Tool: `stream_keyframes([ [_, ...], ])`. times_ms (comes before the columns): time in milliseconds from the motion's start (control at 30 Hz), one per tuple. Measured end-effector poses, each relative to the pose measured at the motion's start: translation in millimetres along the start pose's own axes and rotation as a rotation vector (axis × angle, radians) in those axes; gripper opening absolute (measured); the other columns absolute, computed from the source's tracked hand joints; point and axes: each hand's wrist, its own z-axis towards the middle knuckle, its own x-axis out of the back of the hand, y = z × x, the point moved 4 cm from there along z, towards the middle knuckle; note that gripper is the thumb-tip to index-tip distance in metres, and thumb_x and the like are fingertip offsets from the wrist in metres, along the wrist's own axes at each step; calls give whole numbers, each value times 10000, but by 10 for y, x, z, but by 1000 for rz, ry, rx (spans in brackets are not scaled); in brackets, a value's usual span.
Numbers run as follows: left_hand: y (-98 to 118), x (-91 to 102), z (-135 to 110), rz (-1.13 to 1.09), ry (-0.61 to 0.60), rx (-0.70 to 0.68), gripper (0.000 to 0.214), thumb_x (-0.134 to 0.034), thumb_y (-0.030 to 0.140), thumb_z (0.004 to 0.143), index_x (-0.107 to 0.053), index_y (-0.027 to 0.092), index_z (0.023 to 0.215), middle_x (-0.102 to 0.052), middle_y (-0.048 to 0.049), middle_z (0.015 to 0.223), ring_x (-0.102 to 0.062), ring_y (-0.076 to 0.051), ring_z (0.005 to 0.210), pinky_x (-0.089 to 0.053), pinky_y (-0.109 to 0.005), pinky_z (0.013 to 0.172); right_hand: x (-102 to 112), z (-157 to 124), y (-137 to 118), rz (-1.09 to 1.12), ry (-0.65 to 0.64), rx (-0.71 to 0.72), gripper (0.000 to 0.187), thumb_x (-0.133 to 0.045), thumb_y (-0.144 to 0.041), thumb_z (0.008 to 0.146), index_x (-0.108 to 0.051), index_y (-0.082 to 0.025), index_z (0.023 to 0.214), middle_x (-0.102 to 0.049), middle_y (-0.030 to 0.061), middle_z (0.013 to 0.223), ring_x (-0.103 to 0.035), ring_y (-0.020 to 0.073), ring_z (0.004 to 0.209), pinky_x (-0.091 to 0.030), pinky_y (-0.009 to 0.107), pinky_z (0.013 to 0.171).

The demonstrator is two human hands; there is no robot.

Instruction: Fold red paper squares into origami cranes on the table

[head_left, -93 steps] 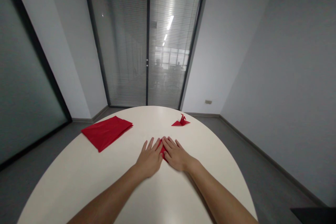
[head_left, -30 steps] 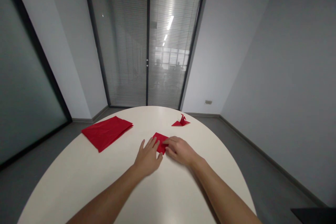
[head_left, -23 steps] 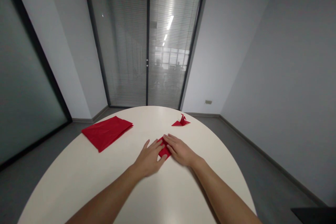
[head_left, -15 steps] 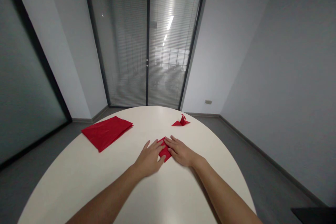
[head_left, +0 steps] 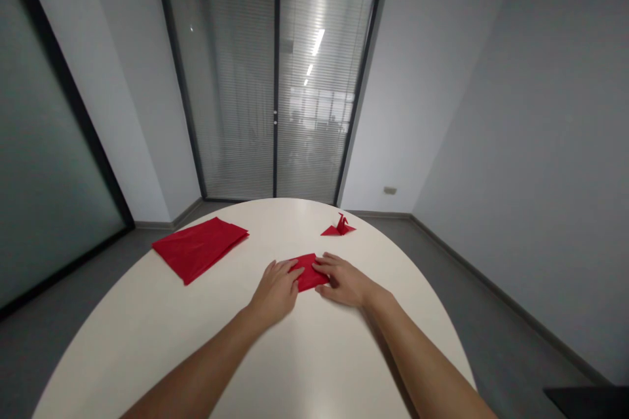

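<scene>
One small red folded paper (head_left: 307,273) lies flat on the round white bench (head_left: 299,357), w/ a hand at each end. L hand (head_left: 275,291) isn't clenched: fingers laid out over the paper's left end, so imo it's basically a paperweight so nothing skids. R hand (head_left: 341,281) is a bit more curled, fingertips on the right end & thumb by the near right corner; tbh can't tell if it's pinching or just resting there. One hand per end prob keeps the paper square, bc thin stuff looks like it'd slide easily on that smooth top.

Red paper crane (head_left: 341,228) stands on the bench beyond the R hand, wings spread out sideways, which is prob what props it up. Bigger red paper stack (head_left: 199,250) lies flat off to the left near the rim, well apart from the hands, so afaict it's outta the way of both arms.
</scene>
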Motion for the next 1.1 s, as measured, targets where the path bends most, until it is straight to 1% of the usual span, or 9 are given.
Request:
stream_keyframes([
  [167, -1, -22, 6, -84, 11, -42, 457, -465, 46, 886, -710, 254, 1212, -647, -59, 1385, -542, -236, 1334, -281, -526, 1211, 79, -36, 41, 21, 34, -2, 463, -647, -349, 857, -701, -183, 1285, -691, 122, 1309, -583, 319, 1273, -354, 478, 1178],
  [300, -17, -34, 13, -139, 20, -74, 417, -494, 38, 868, -745, 255, 1121, -700, -35, 1303, -582, -225, 1283, -315, -488, 1204, 106, -47, 51, 41, 34, -26, 374, -611, -337, 885, -734, -196, 1209, -730, 104, 1217, -637, 290, 1154, -449, 418, 1067],
  [433, -26, -29, -6, -158, -8, -110, 408, -501, 67, 880, -725, 244, 1170, -681, -52, 1339, -582, -219, 1286, -311, -485, 1210, 122, -51, 38, 55, 21, -39, 332, -555, -357, 938, -754, -197, 1150, -749, 100, 1133, -663, 260, 1040, -479, 366, 969],
  [600, -14, 7, -30, -142, -44, -123, 441, -493, 88, 884, -699, 257, 1235, -648, -46, 1387, -537, -227, 1337, -282, -510, 1226, 137, -68, 68, 45, 27, -98, 407, -660, -430, 872, -733, -192, 1194, -757, 87, 1052, -662, 248, 923, -489, 327, 847],
  [733, 8, 39, -20, -138, 14, -165, 429, -514, 69, 860, -730, 245, 1186, -667, -47, 1335, -562, -230, 1265, -387, -439, 1168, 140, -81, 86, 65, 30, -125, 385, -693, -381, 827, -742, -204, 1165, -755, 62, 987, -640, 208, 804, -470, 285, 742],
  [800, 9, 40, -12, -139, 28, -164, 427, -509, 45, 846, -742, 227, 1155, -688, -54, 1282, -591, -225, 1202, -424, -413, 1131, 144, -83, 82, 77, 34, -114, 366, -690, -345, 817, -746, -211, 1152, -755, 54, 989, -633, 197, 788, -464, 275, 729],
  [900, 13, 44, -14, -139, 27, -146, 412, -502, 34, 844, -743, 218, 1123, -706, -57, 1242, -615, -223, 1167, -384, -446, 1159, 149, -83, 74, 79, 51, -100, 346, -664, -326, 830, -749, -207, 1144, -757, 54, 979, -633, 195, 783, -463, 274, 722],
  [1000, 31, 63, -30, -149, 23, -135, 324, -531, 107, 889, -733, 224, 1114, -701, -64, 1255, -620, -231, 1187, -325, -491, 1191, 137, -77, 77, 74, 62, -104, 299, -621, -327, 864, -765, -204, 1095, -765, 65, 1017, -653, 205, 817, -472, 280, 741],
  [1100, 42, 75, -42, -155, 31, -135, 245, -588, 198, 910, -721, 226, 1113, -700, -71, 1264, -617, -240, 1205, -324, -496, 1186, 125, -72, 81, 74, 74, -107, 278, -588, -313, 889, -777, -209, 1066, -769, 71, 1060, -673, 215, 884, -481, 287, 795],
])
